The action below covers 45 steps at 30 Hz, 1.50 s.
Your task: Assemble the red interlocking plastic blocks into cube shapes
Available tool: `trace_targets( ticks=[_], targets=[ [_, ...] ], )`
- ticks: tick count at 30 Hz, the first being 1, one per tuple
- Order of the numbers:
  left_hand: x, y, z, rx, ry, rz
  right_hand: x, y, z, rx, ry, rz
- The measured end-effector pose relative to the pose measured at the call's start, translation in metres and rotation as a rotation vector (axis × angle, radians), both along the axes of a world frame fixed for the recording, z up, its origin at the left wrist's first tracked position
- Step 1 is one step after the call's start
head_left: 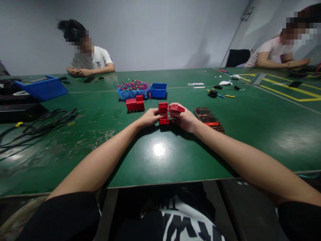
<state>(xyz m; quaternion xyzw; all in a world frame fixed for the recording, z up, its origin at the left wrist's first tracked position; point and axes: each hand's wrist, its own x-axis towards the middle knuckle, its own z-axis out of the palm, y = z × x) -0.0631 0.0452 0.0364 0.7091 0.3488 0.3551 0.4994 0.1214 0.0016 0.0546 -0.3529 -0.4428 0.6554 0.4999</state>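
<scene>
On the near side of the wire-filled blue bin [127, 95], and to its right, the left fingers [153, 115] pinch a holed red block [164, 121]. Just beside it, the right fingers [175, 114] are closed around another red piece [177, 108].

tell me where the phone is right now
In the head view, the phone lies right of centre on the green table, just right of the right hand.

A dark rectangular phone [206, 117] lies on the glossy green tabletop [260, 124]; thin black cables [46, 128] sprawl leftward.
</scene>
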Motion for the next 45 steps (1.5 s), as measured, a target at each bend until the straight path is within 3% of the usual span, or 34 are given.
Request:
trace_targets(
  ticks=[9, 16, 22, 31, 37, 45],
  targets=[
    [0.0, 0.001, -0.001, -0.001, 0.02, -0.007, 0.0, -0.001, 0.003, -0.064, 0.027, 0.023],
    [0.0, 0.001, -0.001, 0.076, 0.069, 0.035, 0.002, 0.002, 0.005, -0.043, 0.072, -0.056],
    [0.001, -0.001, -0.001, 0.1, 0.055, 0.052, 0.003, 0.008, -0.001, -0.037, -0.114, -0.082],
    [0.001, 0.0, -0.002, 0.086, 0.057, 0.075, 0.0, 0.009, -0.005, -0.044, -0.194, -0.203],
    [0.002, -0.001, -0.001, 0.085, 0.048, 0.063, 0.001, 0.009, -0.002, -0.057, -0.113, -0.165],
    [0.001, 0.0, -0.003, 0.086, 0.055, 0.055, 0.002, 0.015, -0.003, -0.218, 0.015, -0.119]
  ],
)
